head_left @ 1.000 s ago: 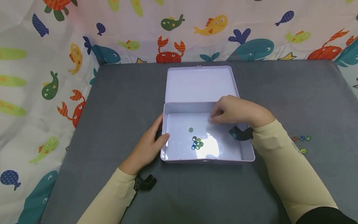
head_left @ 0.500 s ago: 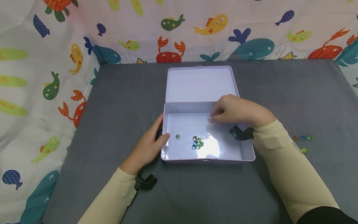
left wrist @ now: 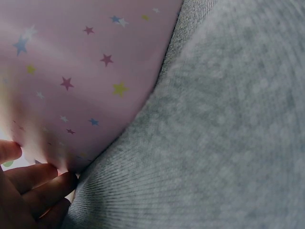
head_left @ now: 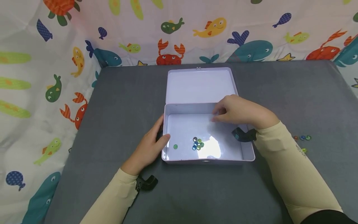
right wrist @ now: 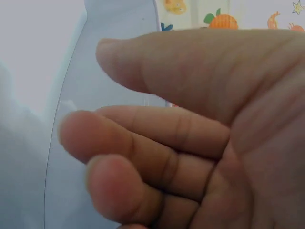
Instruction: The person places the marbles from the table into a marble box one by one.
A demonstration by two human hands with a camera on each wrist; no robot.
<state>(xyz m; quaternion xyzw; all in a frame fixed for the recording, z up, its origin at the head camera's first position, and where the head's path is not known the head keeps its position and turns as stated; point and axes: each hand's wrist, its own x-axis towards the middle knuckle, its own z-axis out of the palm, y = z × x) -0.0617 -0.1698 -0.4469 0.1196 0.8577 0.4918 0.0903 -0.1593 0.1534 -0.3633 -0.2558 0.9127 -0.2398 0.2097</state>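
Left of centre in the head view, left hand grips the left wall of the open pale box, thumb at the rim; just right of the thumb, a lone green bead lies on the box floor, then a bead cluster mid-frame. Right hand, upper right of the cluster, hangs over the box, thumb and fingertips apart, nothing seen between; loose beads lie far right, just beyond the sleeve.
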